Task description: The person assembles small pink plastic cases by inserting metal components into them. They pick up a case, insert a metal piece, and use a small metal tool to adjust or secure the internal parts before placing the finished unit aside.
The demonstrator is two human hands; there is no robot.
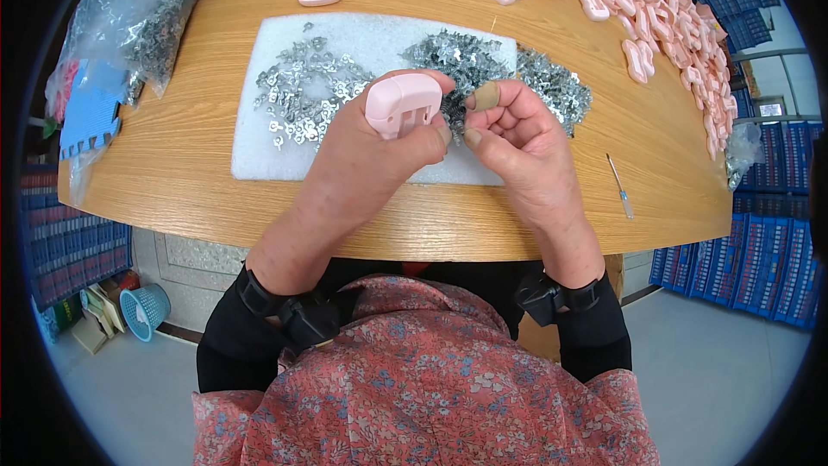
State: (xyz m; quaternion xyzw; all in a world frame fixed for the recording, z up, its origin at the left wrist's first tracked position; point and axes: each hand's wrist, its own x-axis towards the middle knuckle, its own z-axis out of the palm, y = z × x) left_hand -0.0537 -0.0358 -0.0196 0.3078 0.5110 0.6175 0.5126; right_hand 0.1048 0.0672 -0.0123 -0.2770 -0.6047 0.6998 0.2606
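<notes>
My left hand (371, 147) grips a pale pink plastic casing (404, 97), held up on end with its openings toward the lower right. Just to the right, my right hand (526, 138) has its thumb and index finger close together, a tan cover on the fingertip. Whatever may be between those fingertips is too small to make out. Both hands are over a white foam sheet (250, 160). Flat silvery metal clips (302, 108) lie scattered on its left part. A dense heap of small metal parts (457, 56) sits behind my fingers, partly hidden by them.
More metal pieces (556, 91) spill past the sheet's right edge. A thin screwdriver-like tool (619, 185) lies on the wooden table (414, 229). Pink casings (655, 22) are piled at the far right. Clear bags of metal parts (159, 30) and a blue foam mat (95, 112) occupy the left.
</notes>
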